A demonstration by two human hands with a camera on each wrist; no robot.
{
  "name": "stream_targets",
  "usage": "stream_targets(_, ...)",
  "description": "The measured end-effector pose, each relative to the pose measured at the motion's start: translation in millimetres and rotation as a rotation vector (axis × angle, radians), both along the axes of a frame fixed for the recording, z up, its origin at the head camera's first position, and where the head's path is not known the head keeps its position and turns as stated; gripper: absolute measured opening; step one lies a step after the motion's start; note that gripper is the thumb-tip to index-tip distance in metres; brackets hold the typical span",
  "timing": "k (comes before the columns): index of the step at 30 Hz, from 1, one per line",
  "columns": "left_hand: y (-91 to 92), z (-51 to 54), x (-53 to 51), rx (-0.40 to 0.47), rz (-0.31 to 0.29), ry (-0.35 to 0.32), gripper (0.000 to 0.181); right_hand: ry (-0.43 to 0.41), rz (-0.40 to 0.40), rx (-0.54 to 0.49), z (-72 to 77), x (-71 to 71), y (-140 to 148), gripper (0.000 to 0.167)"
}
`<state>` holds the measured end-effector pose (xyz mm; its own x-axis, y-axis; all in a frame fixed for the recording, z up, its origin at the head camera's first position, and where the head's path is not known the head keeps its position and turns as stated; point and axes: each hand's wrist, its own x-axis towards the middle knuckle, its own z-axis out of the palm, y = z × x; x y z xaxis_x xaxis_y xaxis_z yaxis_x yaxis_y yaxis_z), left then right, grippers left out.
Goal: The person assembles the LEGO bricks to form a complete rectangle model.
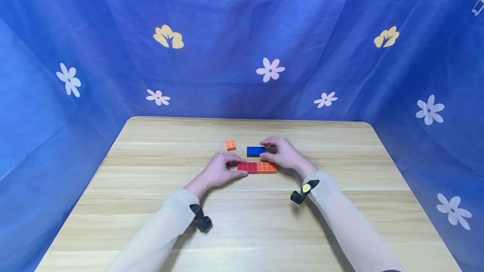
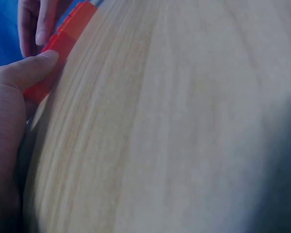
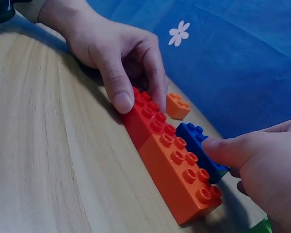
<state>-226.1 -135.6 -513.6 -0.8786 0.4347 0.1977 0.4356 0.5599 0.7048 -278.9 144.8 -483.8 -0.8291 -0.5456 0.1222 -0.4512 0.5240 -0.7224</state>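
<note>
A red brick (image 1: 247, 167) and an orange brick (image 3: 177, 177) sit end to end in a row on the table. My left hand (image 1: 220, 169) grips the red brick's left part, thumb on the near side and fingers on the far side. Just behind the row lies a blue brick (image 1: 255, 151), whose right end my right hand (image 1: 284, 152) pinches. In the right wrist view the right thumb (image 3: 228, 151) overlaps the blue brick's upper edge; the fingers behind it are mostly hidden. A small square orange brick (image 1: 230, 145) stands apart, farther back and to the left.
The pale wooden table (image 1: 249, 230) ends at a blue curtain (image 1: 211, 74) with flower prints, hanging behind and at both sides. A small green patch (image 3: 263, 226) shows under the right hand in the right wrist view; its kind cannot be told.
</note>
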Motion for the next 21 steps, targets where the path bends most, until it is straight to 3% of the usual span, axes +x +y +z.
stream_targets(9,0.2,-1.8,1.7,0.015,-0.003,0.003,0.042,0.045,0.054,0.079,-5.4,-6.3,-6.8,0.042)
stream_targets(21,-0.9,-2.2,0.9,0.018,-0.001,-0.012,0.043,0.045,0.030,0.052,-4.1,-6.6,-6.4,0.037)
